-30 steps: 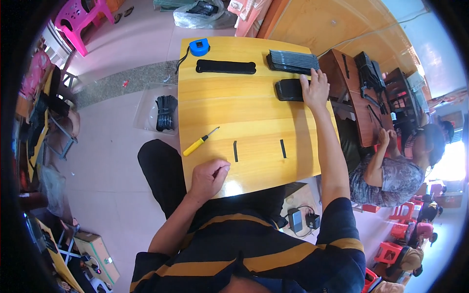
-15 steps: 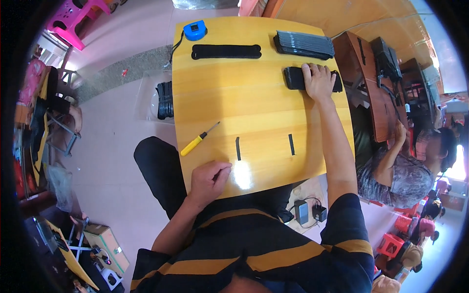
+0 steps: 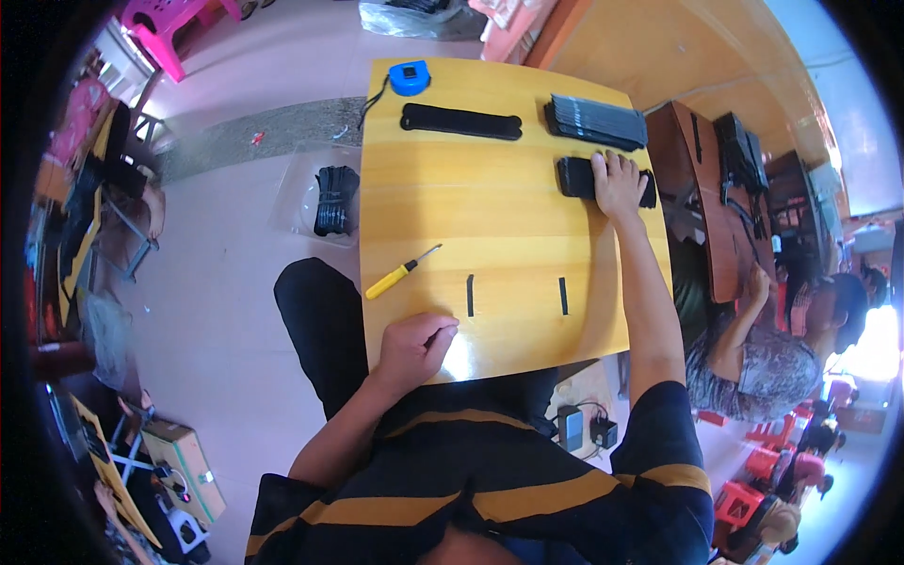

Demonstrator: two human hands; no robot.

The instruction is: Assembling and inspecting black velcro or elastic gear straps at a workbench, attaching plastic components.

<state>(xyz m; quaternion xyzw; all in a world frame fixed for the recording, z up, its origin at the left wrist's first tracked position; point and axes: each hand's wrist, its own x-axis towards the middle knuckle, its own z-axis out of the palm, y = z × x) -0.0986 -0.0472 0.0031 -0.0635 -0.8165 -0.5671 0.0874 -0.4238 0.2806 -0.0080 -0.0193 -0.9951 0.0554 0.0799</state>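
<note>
My right hand lies on a stack of black fabric strips at the table's right side. Its fingers are spread across the top, hiding the stack's middle. Beyond it sits a second bundle of dark strips with grey edges. At the near left edge, my left hand rests with fingers curled and thumb pressed against them; nothing shows in it. A screwdriver with a yellow handle lies just beyond that hand. One black strip with rounded ends lies flat toward the far left.
Two short black marks run along the yellow table. A blue tape measure sits at its far left corner. On the floor to the left, a clear bin holds black strips. Another person works at a brown table at right.
The whole view has shifted, so the table appears slightly lower and turned. My right hand stays on the black stack, and my left hand keeps its place by the near edge.
</note>
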